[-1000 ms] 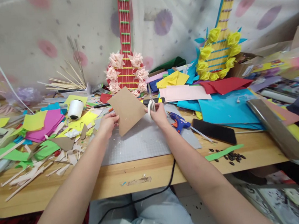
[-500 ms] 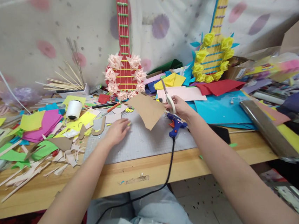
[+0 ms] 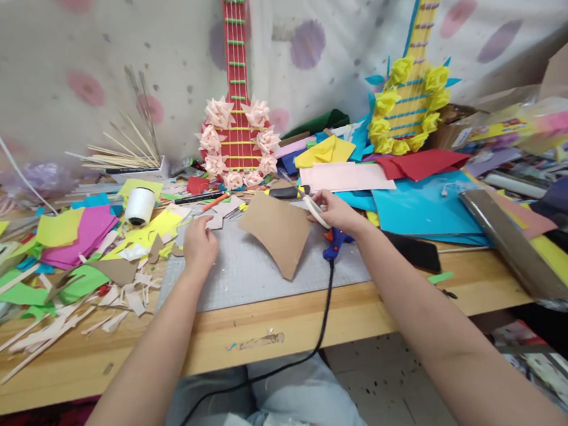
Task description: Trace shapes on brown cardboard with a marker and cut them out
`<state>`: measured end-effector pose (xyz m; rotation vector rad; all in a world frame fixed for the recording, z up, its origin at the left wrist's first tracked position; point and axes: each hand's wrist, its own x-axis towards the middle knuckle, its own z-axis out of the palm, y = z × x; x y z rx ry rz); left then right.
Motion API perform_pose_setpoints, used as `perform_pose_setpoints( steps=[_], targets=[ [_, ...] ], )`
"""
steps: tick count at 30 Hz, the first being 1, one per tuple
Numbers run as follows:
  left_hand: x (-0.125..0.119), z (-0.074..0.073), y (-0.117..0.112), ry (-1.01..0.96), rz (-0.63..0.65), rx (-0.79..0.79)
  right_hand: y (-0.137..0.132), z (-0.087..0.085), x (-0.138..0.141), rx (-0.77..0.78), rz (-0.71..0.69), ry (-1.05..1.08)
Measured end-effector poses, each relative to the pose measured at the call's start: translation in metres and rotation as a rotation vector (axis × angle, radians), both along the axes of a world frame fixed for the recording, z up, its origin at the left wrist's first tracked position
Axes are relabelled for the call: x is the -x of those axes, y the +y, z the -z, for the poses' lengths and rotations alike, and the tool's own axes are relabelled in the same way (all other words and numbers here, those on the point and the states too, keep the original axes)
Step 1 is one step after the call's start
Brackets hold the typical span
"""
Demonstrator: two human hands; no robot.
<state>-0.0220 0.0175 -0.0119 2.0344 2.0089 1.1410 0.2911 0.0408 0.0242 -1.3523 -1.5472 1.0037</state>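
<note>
My right hand is closed round the white-handled scissors. The brown cardboard piece, with curved sides and a pointed lower end, reaches that hand at its right corner. Whether the fingers also pinch it, I cannot tell. At the left of the grey cutting mat, my left hand is closed with curled fingers over the cardboard scraps. The end of a hook-shaped scrap shows beside it; what the fingers hold is hidden. A blue glue gun lies under my right wrist.
The glue gun's black cord hangs over the table edge. Paper scraps cover the left side. A red paper guitar and a yellow one stand behind. Blue sheets and a black phone lie right.
My left hand has moved left, onto the hook-shaped cardboard scrap, and its fingers have curled. My right hand has tilted the scissors, and the brown cardboard piece hangs lower, nearer the mat.
</note>
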Motion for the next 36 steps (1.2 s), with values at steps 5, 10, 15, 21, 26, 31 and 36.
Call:
perform_pose_setpoints(
  steps=[5, 10, 15, 21, 26, 31, 36],
  targets=[
    [0.009, 0.001, -0.005, -0.092, -0.044, -0.074, 0.002, 0.003, 0.010, 0.005, 0.018, 0.047],
    [0.017, -0.010, -0.005, -0.137, -0.102, -0.138, 0.003, 0.002, 0.022, 0.001, 0.014, 0.017],
    [0.001, -0.019, -0.012, -0.010, -0.069, -0.099, 0.006, 0.001, 0.031, -0.006, 0.052, -0.086],
    [-0.019, 0.005, -0.040, 0.294, 0.079, 0.031, 0.005, 0.009, 0.037, -0.019, 0.126, 0.002],
    [0.022, -0.004, -0.036, 0.375, 0.124, -0.019, 0.005, 0.012, 0.044, -0.009, 0.116, 0.232],
    [0.011, -0.028, -0.017, -0.110, 0.000, 0.003, 0.021, 0.013, 0.066, 0.003, 0.206, 0.361],
    [-0.038, -0.018, -0.007, -0.955, 0.185, 0.481, 0.041, 0.016, 0.084, -0.029, 0.197, 0.339]
  ],
)
